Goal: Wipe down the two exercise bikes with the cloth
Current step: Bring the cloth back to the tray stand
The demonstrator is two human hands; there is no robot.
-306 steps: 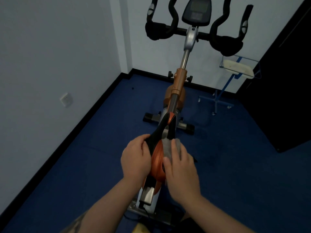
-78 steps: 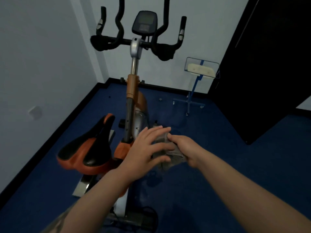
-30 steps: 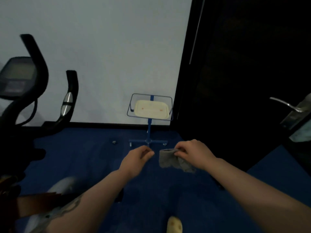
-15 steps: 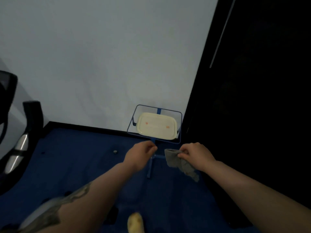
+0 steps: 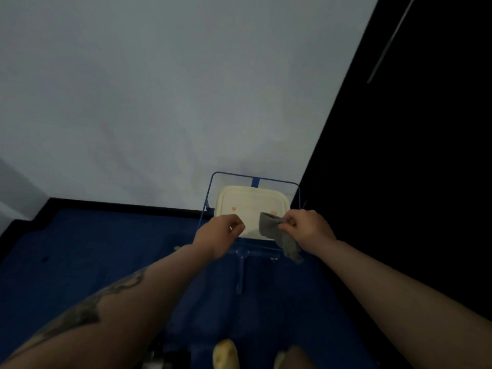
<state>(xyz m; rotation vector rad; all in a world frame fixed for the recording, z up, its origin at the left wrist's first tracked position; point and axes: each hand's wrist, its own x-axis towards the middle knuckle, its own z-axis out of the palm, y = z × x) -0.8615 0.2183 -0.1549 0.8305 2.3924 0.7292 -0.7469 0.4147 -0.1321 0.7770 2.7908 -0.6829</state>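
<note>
So right now both arms are stretched out over a blue wire stand (image 5: 255, 179) that sits against the white wall (image 5: 159, 89), tucked into the corner where a big dark panel (image 5: 412, 155) runs up the right side. A cream plastic tray (image 5: 251, 202) with two little orange marks lies in the top of that stand, and the stand's blue post and feet show below it on the dark blue carpet (image 5: 93, 249). A black skirting strip (image 5: 119, 205) runs along the foot of the wall. Down at the bottom edge you can just make out a yellowish shoe tip (image 5: 225, 356) and something blurry next to it, can't tell what.

The cloth (image 5: 279, 235) is a small grey rag, and the right hand (image 5: 306, 227) has it pinched at the top edge between thumb and fingertips, so most of it dangles down and to the right of the knuckles. It hangs over the near right corner of the tray; whether it touches it I can't tell. The left hand (image 5: 221, 233) is just beside it, apart from the cloth, fingers curled in loosely with thumb and fingertip nearly meeting, holding nothing. It covers the near left edge of the tray. Neither bike is in view.
</note>
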